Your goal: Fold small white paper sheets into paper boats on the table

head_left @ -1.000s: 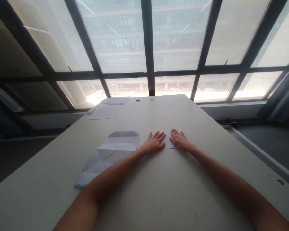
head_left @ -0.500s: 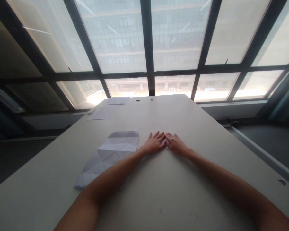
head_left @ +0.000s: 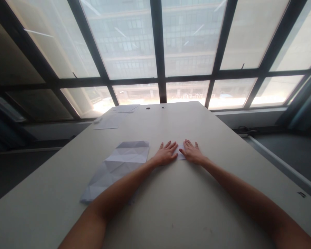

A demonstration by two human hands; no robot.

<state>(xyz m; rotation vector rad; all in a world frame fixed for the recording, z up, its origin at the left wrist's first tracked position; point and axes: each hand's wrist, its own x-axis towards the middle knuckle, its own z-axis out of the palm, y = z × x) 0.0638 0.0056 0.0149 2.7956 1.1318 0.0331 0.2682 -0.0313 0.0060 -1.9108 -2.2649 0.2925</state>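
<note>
Your right hand (head_left: 193, 153) slid away from your left hand (head_left: 166, 153) since half a second ago, both palms-down, fingers spread, arms (head_left: 238, 186) stretched, resting on that little paper (head_left: 180, 156), nearer the table (head_left: 181, 124)'s right edge than left

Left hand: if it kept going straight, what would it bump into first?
Probably the right hand, close by across the small white paper, since the left hand slants that way. It might just slip past; depth is hard to judge.
</note>
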